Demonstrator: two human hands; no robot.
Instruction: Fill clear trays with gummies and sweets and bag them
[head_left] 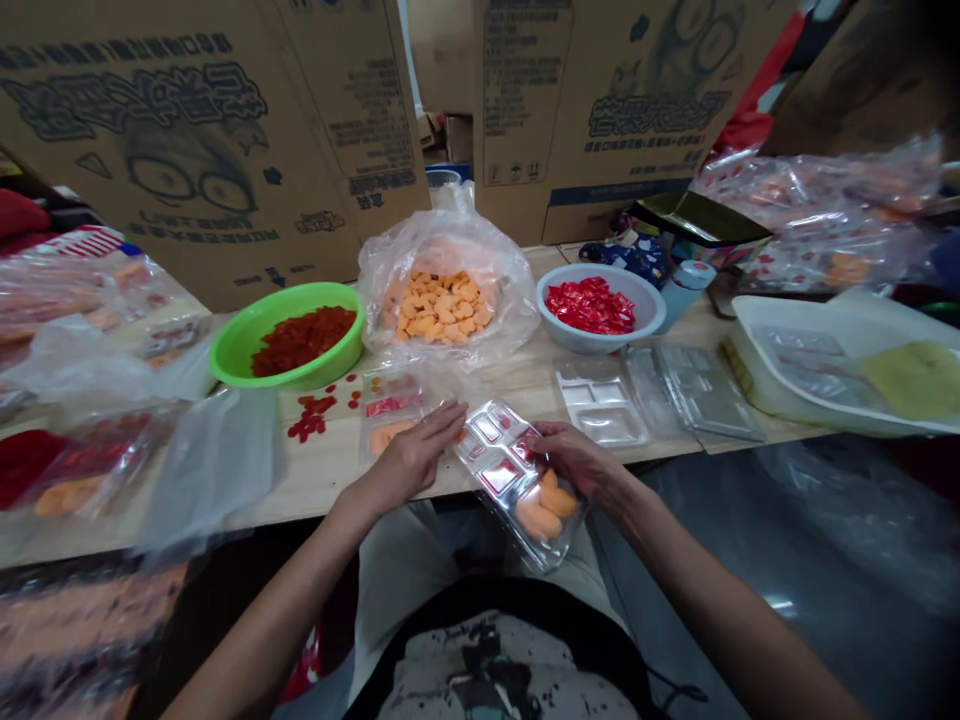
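Observation:
Both my hands hold a clear plastic compartment tray (517, 480) at the table's near edge. It contains orange snack pieces and red packets. My left hand (412, 455) lies on its left end with fingers stretched forward. My right hand (574, 458) grips its right side, fingers curled over the rim. A second filled tray (386, 415) lies on the table just beyond my left hand.
A green bowl (247, 350) of dark red pieces, a plastic bag of orange snacks (442, 305) and a pale bowl (637, 320) of red packets stand behind. Empty clear trays (604, 405) lie at right, beside a white tub (780, 340). Bagged packs (82, 460) pile at left. Cardboard boxes (225, 130) stand behind.

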